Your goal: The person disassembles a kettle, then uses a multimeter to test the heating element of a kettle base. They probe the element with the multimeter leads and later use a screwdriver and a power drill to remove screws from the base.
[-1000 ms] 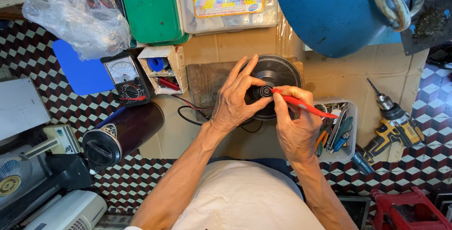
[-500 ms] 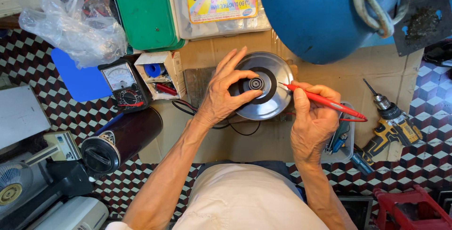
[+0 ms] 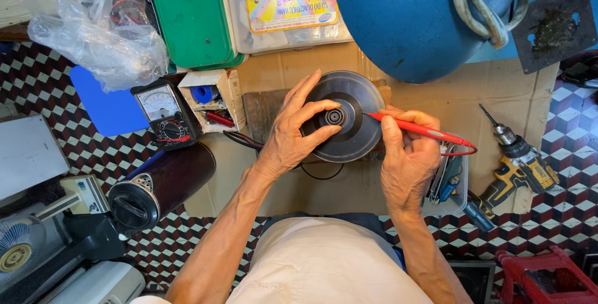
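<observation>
Checkered floor tiles run under a sheet of cardboard (image 3: pixel 293 67) where I work. My left hand (image 3: pixel 291 136) lies spread over the round dark disc (image 3: pixel 361 101), thumb and fingers curled around its central hub (image 3: pixel 334 117). My right hand (image 3: pixel 408 154) pinches a red probe (image 3: pixel 414 128), its tip touching the disc's face just right of the hub. Left of the disc stand an analog meter (image 3: pixel 165 114) and a small box of parts (image 3: pixel 212 98). A clear tray of tools (image 3: pixel 450 179) sits by my right wrist, with a yellow drill (image 3: pixel 517 170) beyond it. Above are a green lid (image 3: pixel 193 14) and a big blue drum (image 3: pixel 405 17).
</observation>
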